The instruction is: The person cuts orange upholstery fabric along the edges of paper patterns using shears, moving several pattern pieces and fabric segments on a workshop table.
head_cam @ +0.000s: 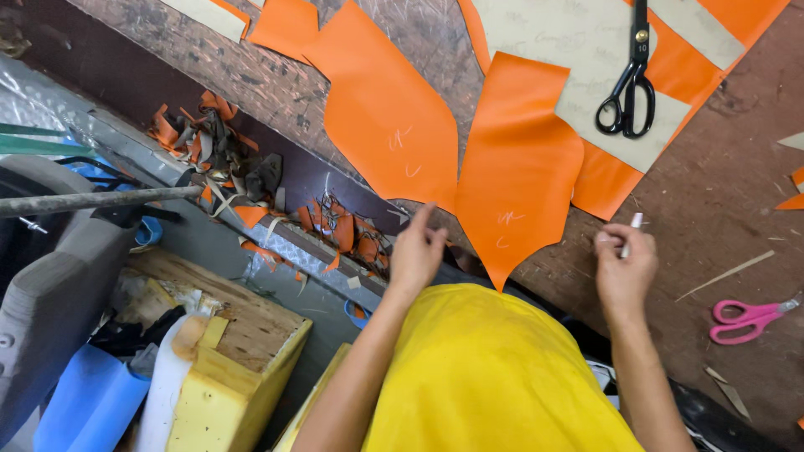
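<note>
My left hand (416, 249) hovers at the near edge of the worn brown table (720, 209), fingers loosely apart, its fingertip pointing at the lower corner of a cut orange piece (385, 117). A second pointed orange piece (515, 163) with white chalk marks lies just right of it. My right hand (624, 259) is closed around a small white chalk stick (633, 226), held upright near that piece's right edge. I wear a yellow top (494, 377).
Black scissors (630, 88) lie on beige pattern paper (578, 50) over more orange sheet at the back. Pink scissors (748, 318) rest at the right. Orange scraps (218, 142) pile along the table's left ledge. A wooden box (243, 326), foam and blue material sit lower left.
</note>
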